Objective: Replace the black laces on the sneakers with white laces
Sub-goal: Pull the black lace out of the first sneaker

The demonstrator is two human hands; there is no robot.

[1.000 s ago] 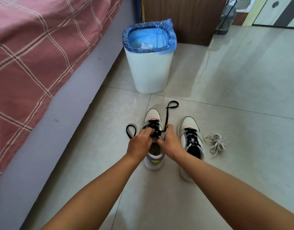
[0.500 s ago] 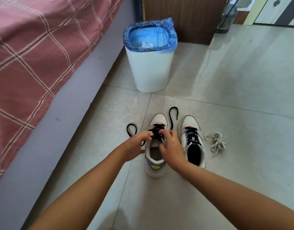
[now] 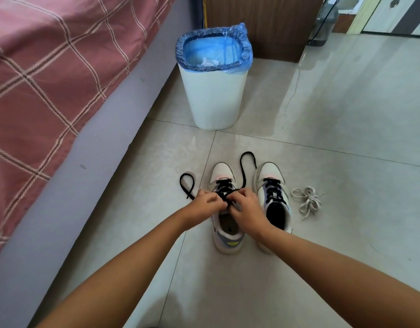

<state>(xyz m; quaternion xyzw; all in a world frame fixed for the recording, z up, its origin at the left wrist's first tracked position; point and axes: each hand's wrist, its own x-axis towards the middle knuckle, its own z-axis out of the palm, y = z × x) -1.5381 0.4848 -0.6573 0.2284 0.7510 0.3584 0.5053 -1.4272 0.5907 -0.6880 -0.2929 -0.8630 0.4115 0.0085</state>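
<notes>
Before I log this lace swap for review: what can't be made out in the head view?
- Upper eyelets of the left sneaker: covered by the left hand and right hand.
- Black lace at the fingers: blurred, so which strand each hand pinches is unclear.
- White laces: bundled, count unclear.
- Bin contents: only a pale scrap shows.

2 white sneakers stand side by side, toes pointing away. The left sneaker [image 3: 224, 223] lies under both hands, its black lace [image 3: 244, 171] loosened, ends looping outward. The right sneaker [image 3: 274, 197] remains fully laced. Bundled white laces [image 3: 307, 201] lie right of the hands.
</notes>
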